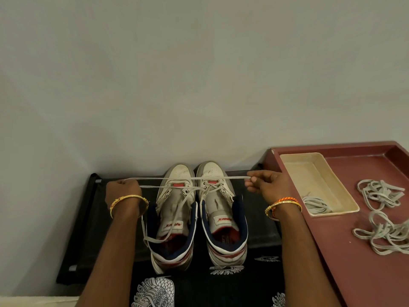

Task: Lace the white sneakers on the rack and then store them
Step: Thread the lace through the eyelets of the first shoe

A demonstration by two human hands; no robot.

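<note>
Both hands [124,191] [267,185] stretch lace [190,178] above sneakers [177,209], apparently taut.

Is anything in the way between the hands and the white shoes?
Nothing visible. The left hand and right hand already grip a lace stretched over both white sneakers, which sit on the black rack.

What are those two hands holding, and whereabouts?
A shoelace, stretched over the sneakers: left hand grips one end, right hand pinches the other.
</note>
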